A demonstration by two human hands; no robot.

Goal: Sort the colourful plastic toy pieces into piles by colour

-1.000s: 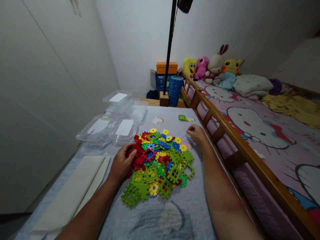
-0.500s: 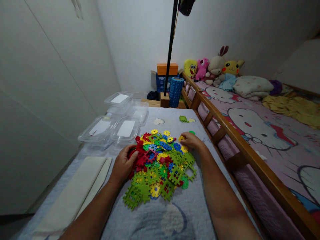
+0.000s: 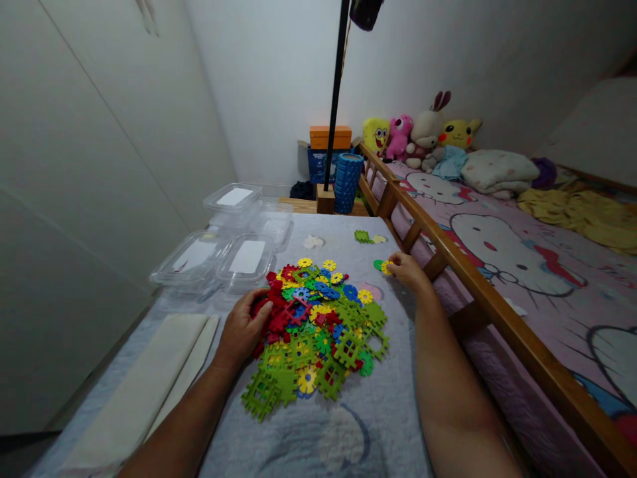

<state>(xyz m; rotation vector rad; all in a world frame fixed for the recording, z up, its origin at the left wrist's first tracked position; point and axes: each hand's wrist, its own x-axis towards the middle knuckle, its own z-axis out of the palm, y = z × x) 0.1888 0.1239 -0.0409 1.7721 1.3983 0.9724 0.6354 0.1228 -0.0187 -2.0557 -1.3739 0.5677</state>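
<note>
A mixed pile of plastic building pieces in red, yellow, blue and green spreads over the cloth before me. Along its left edge my left hand curls round a cluster of red building pieces; its fingertips are partly hidden behind them. Beyond the pile to the right, my right hand pinches a yellow notched disc between thumb and fingers. That disc is right beside a green disc lying on the cloth. Farther back lies a green square lattice piece, apart from the pile.
Several clear lidded plastic boxes with white labels stand at the back left. A folded cream sheet lies left of my arm. On the right runs a wooden bed rail. A black pole rises at the far end.
My right hand has moved from the pile's right edge back and to the right, carrying the yellow disc to the green one. My left hand has stayed on the red pieces.
</note>
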